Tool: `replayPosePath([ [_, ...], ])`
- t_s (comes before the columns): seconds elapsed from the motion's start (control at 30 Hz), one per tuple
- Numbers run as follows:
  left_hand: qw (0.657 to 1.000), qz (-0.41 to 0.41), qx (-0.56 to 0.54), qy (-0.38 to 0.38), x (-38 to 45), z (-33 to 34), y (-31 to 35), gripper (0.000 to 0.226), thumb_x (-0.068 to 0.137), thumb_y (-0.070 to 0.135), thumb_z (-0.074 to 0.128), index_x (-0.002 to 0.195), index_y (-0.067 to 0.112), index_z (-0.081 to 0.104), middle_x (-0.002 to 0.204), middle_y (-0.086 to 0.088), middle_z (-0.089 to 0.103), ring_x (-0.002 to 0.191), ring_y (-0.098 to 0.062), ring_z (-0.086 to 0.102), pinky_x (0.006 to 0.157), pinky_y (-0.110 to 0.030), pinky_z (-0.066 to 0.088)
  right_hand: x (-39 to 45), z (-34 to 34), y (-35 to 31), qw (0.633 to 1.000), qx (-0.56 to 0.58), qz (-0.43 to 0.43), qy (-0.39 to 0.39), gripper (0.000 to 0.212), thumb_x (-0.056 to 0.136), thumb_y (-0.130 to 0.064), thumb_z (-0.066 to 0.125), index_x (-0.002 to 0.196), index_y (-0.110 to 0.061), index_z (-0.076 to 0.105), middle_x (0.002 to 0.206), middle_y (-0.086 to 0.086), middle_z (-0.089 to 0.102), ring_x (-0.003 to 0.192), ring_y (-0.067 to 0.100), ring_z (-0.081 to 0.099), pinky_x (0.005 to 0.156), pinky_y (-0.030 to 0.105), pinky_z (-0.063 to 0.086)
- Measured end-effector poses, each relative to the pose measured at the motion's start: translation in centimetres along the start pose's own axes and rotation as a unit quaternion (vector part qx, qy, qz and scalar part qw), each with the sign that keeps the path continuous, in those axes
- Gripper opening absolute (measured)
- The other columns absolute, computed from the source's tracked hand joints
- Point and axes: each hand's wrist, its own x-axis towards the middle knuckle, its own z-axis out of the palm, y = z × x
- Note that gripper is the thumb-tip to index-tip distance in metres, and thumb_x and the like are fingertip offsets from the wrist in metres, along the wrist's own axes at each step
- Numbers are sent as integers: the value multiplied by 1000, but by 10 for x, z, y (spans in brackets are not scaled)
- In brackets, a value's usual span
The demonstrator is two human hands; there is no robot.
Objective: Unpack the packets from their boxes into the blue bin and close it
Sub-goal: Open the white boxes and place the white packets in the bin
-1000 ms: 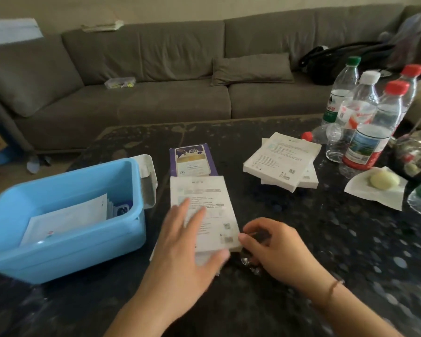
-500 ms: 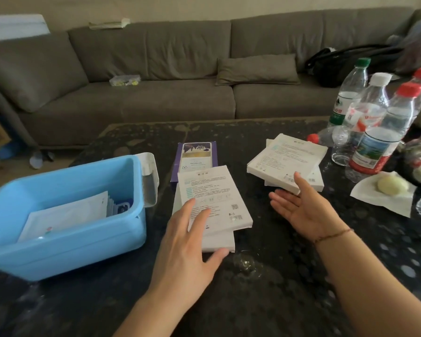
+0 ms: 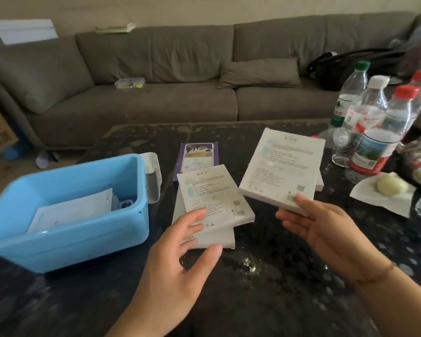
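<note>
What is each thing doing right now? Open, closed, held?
blue bin: open, packets inside
white box: closed, lifted by the right hand
stacked white boxes: closed, left hand fingers resting on top
purple box: closed, lying flat
water bottles: upright, capped

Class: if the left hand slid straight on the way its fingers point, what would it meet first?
Probably the top white box: the left hand's fingertips already reach its near edge. Height above it is unclear.
</note>
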Motion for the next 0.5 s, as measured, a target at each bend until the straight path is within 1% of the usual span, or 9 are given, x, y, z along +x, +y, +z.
replayPosePath([
  [0.07, 993, -66, -99, -25, -1, -6, 7, 64, 68, 65, 68, 127, 45, 53, 128, 29, 60, 118, 8, 58, 105, -26, 48, -30, 0, 7, 998, -10, 7, -54, 37, 85, -25, 67, 107, 4, 68, 92, 20, 74, 73, 23, 73, 59, 27, 60],
  [0.1, 981, -105, -161, -43, -1, -10, 10, 67, 66, 65, 71, 126, 41, 54, 126, 23, 64, 117, 2, 61, 107, -33, 47, -43, 2, 12, 995, -17, 19, -93, 46, 73, -31, 79, 102, 5, 71, 88, 23, 72, 67, 24, 72, 55, 27, 59],
  [0.17, 930, -172, -313, -85, -2, -19, 16, 70, 65, 58, 76, 127, 30, 59, 124, 6, 70, 116, -14, 66, 104, -42, 48, -63, 7, 21, 982, -33, 62, -176, 64, 51, -36, 95, 98, 3, 75, 88, 28, 70, 65, 28, 71, 53, 28, 57],
  [0.23, 875, -208, -423, -114, -3, -29, 22, 59, 70, 47, 79, 122, 21, 68, 121, -9, 71, 110, -26, 69, 89, -44, 56, -76, 16, 25, 954, -83, 129, -256, 47, 64, -30, 84, 103, -6, 76, 101, 25, 72, 75, 31, 71, 61, 30, 58],
  [0.3, 858, -238, -445, -99, -3, -38, 27, 33, 75, 32, 75, 105, 19, 76, 111, -15, 74, 97, -30, 74, 73, -45, 60, -82, 27, 27, 913, -198, 183, -306, 29, 83, -31, 71, 109, -19, 75, 110, 13, 73, 91, 27, 72, 77, 30, 56],
  [0.37, 872, -237, -420, -81, -1, -46, 24, 25, 74, 23, 67, 95, 18, 79, 105, -15, 76, 90, -31, 75, 65, -42, 62, -83, 35, 32, 879, -318, 166, -314, 26, 88, -36, 69, 111, -28, 74, 113, -3, 73, 100, 17, 71, 91, 32, 54],
  [0.4, 880, -225, -409, -88, 0, -49, 22, 22, 77, 20, 68, 95, 19, 79, 106, -15, 75, 92, -31, 75, 66, -41, 62, -82, 41, 36, 874, -355, 136, -304, 27, 85, -38, 70, 110, -31, 73, 111, -9, 74, 100, 14, 71, 94, 36, 54],
  [0.47, 889, -202, -396, -112, 0, -53, 20, 21, 80, 17, 73, 100, 20, 78, 111, -15, 74, 98, -32, 73, 71, -41, 61, -81, 49, 42, 891, -378, 41, -247, 41, 75, -51, 73, 113, -34, 70, 106, -15, 74, 96, 9, 72, 89, 41, 57],
  [0.5, 891, -196, -393, -115, 0, -54, 20, 23, 79, 17, 72, 101, 19, 78, 111, -16, 74, 99, -33, 73, 72, -40, 61, -80, 52, 45, 902, -387, -36, -189, 54, 69, -61, 71, 117, -35, 65, 105, -18, 73, 93, 6, 71, 83, 39, 58],
])
